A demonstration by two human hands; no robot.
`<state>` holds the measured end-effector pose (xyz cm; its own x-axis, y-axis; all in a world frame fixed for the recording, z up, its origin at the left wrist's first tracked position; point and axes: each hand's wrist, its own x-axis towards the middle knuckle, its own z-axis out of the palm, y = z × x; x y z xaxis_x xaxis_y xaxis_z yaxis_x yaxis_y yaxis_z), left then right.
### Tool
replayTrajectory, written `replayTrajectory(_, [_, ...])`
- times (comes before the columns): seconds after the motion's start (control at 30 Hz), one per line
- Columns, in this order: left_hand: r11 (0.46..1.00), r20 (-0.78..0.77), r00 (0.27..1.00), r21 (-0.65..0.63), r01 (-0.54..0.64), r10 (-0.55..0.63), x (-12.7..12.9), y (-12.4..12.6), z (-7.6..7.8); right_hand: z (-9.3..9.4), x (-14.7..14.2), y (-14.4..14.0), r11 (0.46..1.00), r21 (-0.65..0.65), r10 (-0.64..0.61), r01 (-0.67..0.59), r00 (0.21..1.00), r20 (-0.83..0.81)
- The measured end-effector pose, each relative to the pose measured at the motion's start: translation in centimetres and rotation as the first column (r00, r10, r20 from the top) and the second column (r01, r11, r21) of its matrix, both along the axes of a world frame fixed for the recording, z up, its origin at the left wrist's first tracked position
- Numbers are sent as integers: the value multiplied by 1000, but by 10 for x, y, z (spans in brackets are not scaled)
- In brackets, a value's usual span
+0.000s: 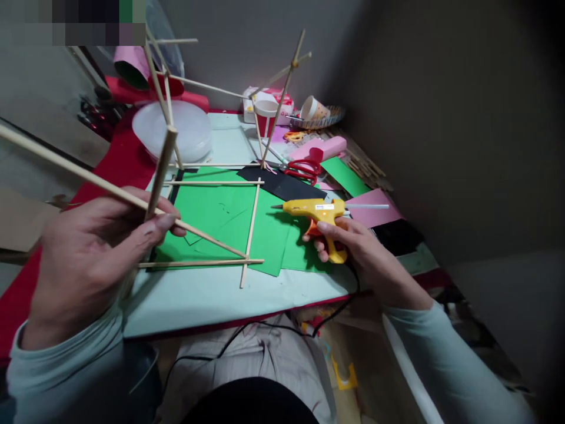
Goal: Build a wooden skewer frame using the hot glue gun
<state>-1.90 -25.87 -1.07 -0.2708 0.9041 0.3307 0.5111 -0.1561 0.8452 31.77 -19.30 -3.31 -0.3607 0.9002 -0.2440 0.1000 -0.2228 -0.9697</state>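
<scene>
My left hand (101, 247) pinches a long thin wooden stick (79, 168), whose far end meets the corner of a frame of wooden sticks (252, 224). An upright stick (161, 171) of the frame passes by the same fingertips. The frame stands over green sheets (216, 218) on the table. In my right hand (348, 238) is a yellow hot glue gun (314, 207), gripped by its handle, with a finger at the orange trigger. Its nozzle points left, apart from the sticks. A clear glue stick (368, 206) juts from its back.
Red-handled scissors (303, 171) and black paper (282, 182) lie beyond the glue gun. Farther back are a red-and-white cup (266, 118), a tipped paper cup (314, 109) and clear round plastic lids (174, 129). A black cord (238, 341) crosses my lap.
</scene>
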Motion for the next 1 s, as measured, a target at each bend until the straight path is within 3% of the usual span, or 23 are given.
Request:
replayTrajectory(0.13, [999,42,999,-12,33,-32,12,-2,10,-1,4,18,994,-12,105,-105,982,154])
replayTrajectory(0.23, [999,33,999,-8,32,-32,13,-1,11,3,10,24,983,96,99,-155,895,436])
replayTrajectory(0.3, [999,28,999,3,40,-40,11,-1,10,10,14,24,937,218,38,-271,702,711])
replayTrajectory(0.4, [998,8,999,20,51,-51,10,-1,9,22,13,18,864,315,-232,-393,244,942])
replayTrajectory(0.43, [998,-10,998,17,55,-55,10,-1,9,27,9,15,840,350,-319,-413,146,937])
replayTrajectory(0.47, [998,-26,998,7,56,-55,10,-2,10,31,3,11,803,396,-383,-446,123,915])
replayTrajectory(0.5, [999,-38,998,-2,54,-54,11,-2,11,35,-6,9,746,446,-411,-495,185,892])
replayTrajectory(0.53, [999,-51,997,-9,49,-49,11,-3,11,38,-16,6,673,499,-390,-545,311,866])
replayTrajectory(0.6, [999,-67,997,-12,36,-37,12,-4,13,44,-42,3,526,594,-210,-609,583,785])
replayTrajectory(0.67, [1000,-66,997,-4,28,-28,13,-4,14,48,-70,3,447,620,12,-644,698,716])
replayTrajectory(0.73, [1000,-52,998,-10,22,-23,13,-4,14,50,-95,4,382,629,181,-677,722,668])
replayTrajectory(0.83, [999,-70,997,-25,26,-27,11,-4,13,49,-116,8,328,611,319,-721,693,646])
replayTrajectory(0.9, [999,-100,994,-38,39,-43,9,-4,12,48,-121,9,321,587,350,-743,669,656])
replayTrajectory(1.0, [997,-123,990,-55,59,-65,6,-5,9,48,-119,11,356,598,320,-718,695,643])
